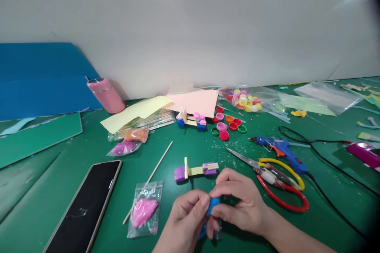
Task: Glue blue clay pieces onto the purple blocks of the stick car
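Note:
A small lump of blue modelling clay (pixel 213 206) is pinched between my left hand (pixel 190 213) and my right hand (pixel 240 201), low in the middle of the view. Both hands' fingers are closed on it from either side. Below them, partly hidden by my fingers, shows a clear bag (pixel 219 232) with something blue in it. Just beyond my hands lies a little car-like model (pixel 196 170) of pale sticks with purple clay ends. Farther back stands a similar model (pixel 192 121) with blue and pink clay parts.
Scissors (pixel 270 176) and a blue glue gun (pixel 280 146) with its cord lie right. Bottle caps (pixel 224 135) are scattered mid-table. To the left are a bag of pink clay (pixel 144 211), a thin stick (pixel 160 161), a phone (pixel 86 205) and a pink tumbler (pixel 107 95).

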{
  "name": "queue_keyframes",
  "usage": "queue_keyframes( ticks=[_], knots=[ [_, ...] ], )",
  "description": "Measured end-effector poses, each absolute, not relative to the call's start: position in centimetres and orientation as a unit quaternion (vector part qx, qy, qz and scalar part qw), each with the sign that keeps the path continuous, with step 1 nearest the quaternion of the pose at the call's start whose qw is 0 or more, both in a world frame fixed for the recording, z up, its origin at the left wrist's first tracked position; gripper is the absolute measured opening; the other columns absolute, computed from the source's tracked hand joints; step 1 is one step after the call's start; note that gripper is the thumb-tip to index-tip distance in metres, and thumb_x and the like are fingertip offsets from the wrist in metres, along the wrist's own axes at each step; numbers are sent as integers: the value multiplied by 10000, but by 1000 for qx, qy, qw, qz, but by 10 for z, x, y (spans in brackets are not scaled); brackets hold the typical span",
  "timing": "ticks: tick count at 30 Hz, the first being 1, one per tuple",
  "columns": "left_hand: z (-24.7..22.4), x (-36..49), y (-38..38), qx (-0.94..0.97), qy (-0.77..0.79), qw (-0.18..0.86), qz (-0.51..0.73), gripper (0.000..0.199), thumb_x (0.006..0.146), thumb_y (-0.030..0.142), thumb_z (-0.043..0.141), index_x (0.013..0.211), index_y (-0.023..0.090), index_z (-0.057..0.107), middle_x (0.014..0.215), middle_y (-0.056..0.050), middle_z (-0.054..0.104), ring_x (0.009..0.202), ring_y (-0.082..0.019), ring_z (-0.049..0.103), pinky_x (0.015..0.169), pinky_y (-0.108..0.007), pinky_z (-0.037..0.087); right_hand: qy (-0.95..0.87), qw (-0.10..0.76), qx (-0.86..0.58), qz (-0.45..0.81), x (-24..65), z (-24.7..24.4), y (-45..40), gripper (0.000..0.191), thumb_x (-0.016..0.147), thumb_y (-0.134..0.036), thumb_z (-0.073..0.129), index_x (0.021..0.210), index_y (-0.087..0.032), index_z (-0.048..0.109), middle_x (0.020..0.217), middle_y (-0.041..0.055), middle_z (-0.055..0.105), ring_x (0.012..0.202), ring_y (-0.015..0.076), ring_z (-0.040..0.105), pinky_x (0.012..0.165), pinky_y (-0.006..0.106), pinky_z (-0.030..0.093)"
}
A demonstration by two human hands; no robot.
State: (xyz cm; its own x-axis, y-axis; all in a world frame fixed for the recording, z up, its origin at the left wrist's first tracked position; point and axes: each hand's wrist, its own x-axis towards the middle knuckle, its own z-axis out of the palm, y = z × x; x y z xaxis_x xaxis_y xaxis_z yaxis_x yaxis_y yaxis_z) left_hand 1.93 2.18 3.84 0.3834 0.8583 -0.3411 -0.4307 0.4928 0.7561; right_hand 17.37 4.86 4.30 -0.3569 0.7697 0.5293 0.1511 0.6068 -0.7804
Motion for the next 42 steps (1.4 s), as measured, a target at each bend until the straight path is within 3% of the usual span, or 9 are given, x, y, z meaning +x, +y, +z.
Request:
queue_keyframes(
  ticks=[3, 8, 15, 27, 32, 37, 42],
  knots=[
    [38, 19, 21, 291, 373, 780, 409, 271, 686, 391, 672, 644, 136, 589, 503, -1, 580, 432, -65, 464, 457, -186, 327, -757, 481, -305, 319, 174, 44, 49, 219, 778, -397, 594, 857, -200, 649, 715, 24, 559, 628, 125, 528, 546, 227, 442],
    [38, 17, 22, 308, 395, 770, 395, 279, 693, 385, 666, 612, 137, 569, 479, 14, 549, 415, -52, 433, 441, -179, 310, -776, 434, -294, 349, 175, 44, 50, 313, 764, -415, 606, 986, -195, 628, 785, 37, 560, 681, 133, 535, 600, 238, 450],
    [40, 15, 23, 370, 401, 745, 384, 280, 689, 410, 657, 651, 135, 616, 543, -2, 554, 495, -90, 491, 478, -205, 367, -782, 432, -300, 335, 175, 44, 50, 248, 805, -410, 558, 898, -201, 654, 743, 28, 577, 632, 115, 542, 564, 216, 433],
    [44, 11, 25, 384, 438, 720, 376, 334, 705, 435, 627, 557, 146, 548, 457, 19, 492, 445, -69, 382, 463, -211, 256, -807, 373, -325, 322, 175, 42, 46, 122, 819, -301, 522, 828, -185, 556, 659, -5, 533, 598, 107, 495, 580, 217, 385],
    [47, 11, 24, 372, 448, 714, 389, 297, 708, 380, 634, 545, 146, 555, 462, 13, 505, 455, -74, 394, 473, -212, 271, -782, 381, -430, 242, 179, 40, 50, 74, 772, -225, 544, 712, -182, 545, 608, -17, 526, 543, 99, 469, 538, 214, 373],
    [53, 11, 29, 331, 439, 718, 427, 208, 723, 345, 627, 689, 141, 648, 504, -4, 565, 466, -68, 407, 470, -199, 276, -720, 422, -474, 280, 188, 44, 58, 142, 786, -252, 564, 900, -184, 614, 659, -5, 572, 541, 101, 493, 498, 196, 408],
    [56, 9, 32, 305, 427, 706, 476, 181, 727, 301, 631, 851, 177, 675, 542, -3, 596, 503, -75, 440, 497, -192, 314, -767, 378, -380, 353, 189, 51, 56, 255, 776, -117, 519, 996, -195, 621, 846, 38, 605, 716, 128, 556, 639, 229, 451]
  ],
)
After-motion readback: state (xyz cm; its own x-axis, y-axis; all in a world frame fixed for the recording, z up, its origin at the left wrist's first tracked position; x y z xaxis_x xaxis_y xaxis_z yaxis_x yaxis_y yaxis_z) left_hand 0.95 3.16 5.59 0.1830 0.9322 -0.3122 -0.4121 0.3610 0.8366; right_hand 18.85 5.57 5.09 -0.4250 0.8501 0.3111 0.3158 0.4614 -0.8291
